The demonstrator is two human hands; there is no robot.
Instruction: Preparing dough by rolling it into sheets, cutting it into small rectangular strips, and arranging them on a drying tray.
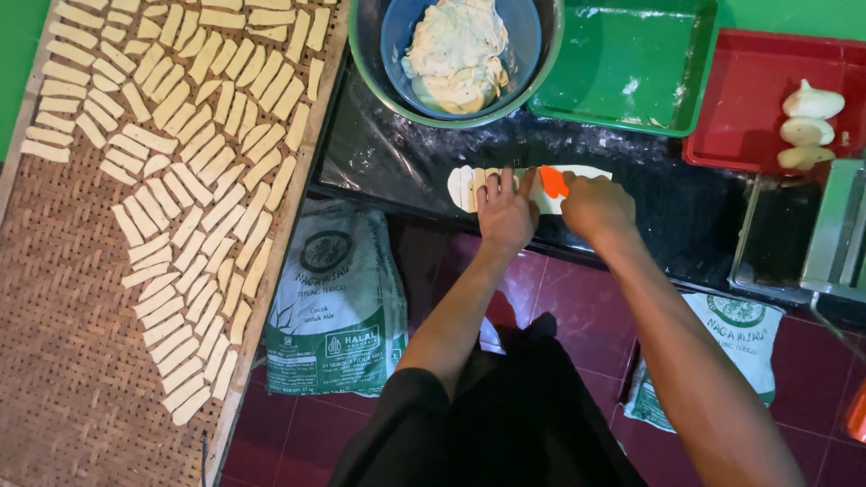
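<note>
A flat pale sheet of dough lies on a black work surface, its left part cut into narrow strips. My left hand presses down on the cut strips with spread fingers. My right hand grips an orange cutter whose blade rests on the sheet just right of the left hand.
A woven tray at left carries several rows of cut dough strips. A blue bowl of dough sits in a green basin; a green tray, a red tray with dough balls, a metal machine. Flour sacks lie on the red floor.
</note>
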